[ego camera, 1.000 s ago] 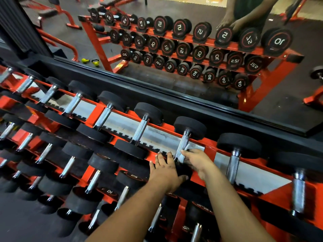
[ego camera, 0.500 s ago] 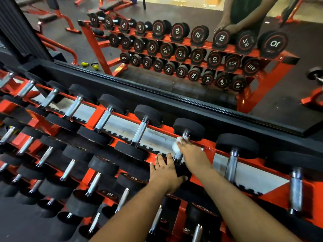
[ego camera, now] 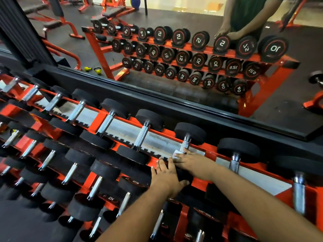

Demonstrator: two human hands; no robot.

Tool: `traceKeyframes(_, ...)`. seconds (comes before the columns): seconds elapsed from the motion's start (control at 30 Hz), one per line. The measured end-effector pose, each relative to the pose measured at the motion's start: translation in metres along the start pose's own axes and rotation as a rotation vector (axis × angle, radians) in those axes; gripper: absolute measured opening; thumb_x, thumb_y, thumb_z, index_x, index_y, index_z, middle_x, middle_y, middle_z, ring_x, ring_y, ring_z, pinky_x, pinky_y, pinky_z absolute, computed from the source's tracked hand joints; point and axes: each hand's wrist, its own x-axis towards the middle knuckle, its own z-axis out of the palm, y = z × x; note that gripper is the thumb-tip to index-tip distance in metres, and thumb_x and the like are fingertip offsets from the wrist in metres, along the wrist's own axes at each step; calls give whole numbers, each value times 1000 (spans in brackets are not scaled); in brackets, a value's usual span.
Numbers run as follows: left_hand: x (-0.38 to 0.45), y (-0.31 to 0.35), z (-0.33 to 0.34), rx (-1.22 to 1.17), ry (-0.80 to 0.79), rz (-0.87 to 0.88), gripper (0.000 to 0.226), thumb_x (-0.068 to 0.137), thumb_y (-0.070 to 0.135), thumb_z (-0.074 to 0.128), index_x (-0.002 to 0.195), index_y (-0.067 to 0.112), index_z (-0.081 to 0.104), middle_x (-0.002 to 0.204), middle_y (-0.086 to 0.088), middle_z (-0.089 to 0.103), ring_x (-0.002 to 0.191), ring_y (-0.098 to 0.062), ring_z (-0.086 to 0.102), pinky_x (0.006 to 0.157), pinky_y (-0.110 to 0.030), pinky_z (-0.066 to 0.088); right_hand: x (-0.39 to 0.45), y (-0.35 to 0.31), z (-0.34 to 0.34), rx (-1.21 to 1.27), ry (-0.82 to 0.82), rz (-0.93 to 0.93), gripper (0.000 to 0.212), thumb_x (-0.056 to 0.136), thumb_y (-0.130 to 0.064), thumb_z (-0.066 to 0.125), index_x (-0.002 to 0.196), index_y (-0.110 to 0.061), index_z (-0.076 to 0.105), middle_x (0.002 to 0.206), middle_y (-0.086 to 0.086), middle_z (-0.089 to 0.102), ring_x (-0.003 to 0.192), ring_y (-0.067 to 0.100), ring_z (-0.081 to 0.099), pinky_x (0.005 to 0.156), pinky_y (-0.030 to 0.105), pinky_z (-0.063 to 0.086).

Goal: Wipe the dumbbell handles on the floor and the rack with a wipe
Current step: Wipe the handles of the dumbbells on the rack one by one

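An orange rack (ego camera: 208, 148) holds rows of black dumbbells with knurled steel handles. My right hand (ego camera: 190, 161) grips a white wipe (ego camera: 176, 153) wrapped round the lower part of one top-row handle (ego camera: 186, 143). The upper part of that handle shows bare above my fingers. My left hand (ego camera: 165, 177) rests flat, fingers straight, on the black near head of the same dumbbell. The head is mostly hidden under both hands.
Neighbouring handles stand at the left (ego camera: 142, 137) and right (ego camera: 234, 163) on the top row. Lower tiers of dumbbells (ego camera: 95, 187) fill the bottom left. A wall mirror (ego camera: 174, 67) behind the rack reflects the rack, gym floor and a person.
My right hand slid with the wipe up the handle toward the far head, then back down to its lower end. My left hand stayed on the near head.
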Motion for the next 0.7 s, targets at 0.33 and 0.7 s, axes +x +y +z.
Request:
traceKeyframes(0.33,-1,-1,0,2,5,4,112,90,74,49,161,15,-14,166,-26,-9,156,-37,-7,125,-56,0,-8,-10,14,130,67,175,65,98,-11,47,157,-34,30,166,-10,19,155,13,0,126,46,1)
traceKeyframes(0.7,1,-1,-1,13,-14,-4,112,90,75,48,160,15,-16,166,-27,-14,155,-37,-11,125,-56,-2,2,-17,11,19,189,340,71,97,-6,44,160,-27,20,168,-4,17,154,14,-1,122,40,-5)
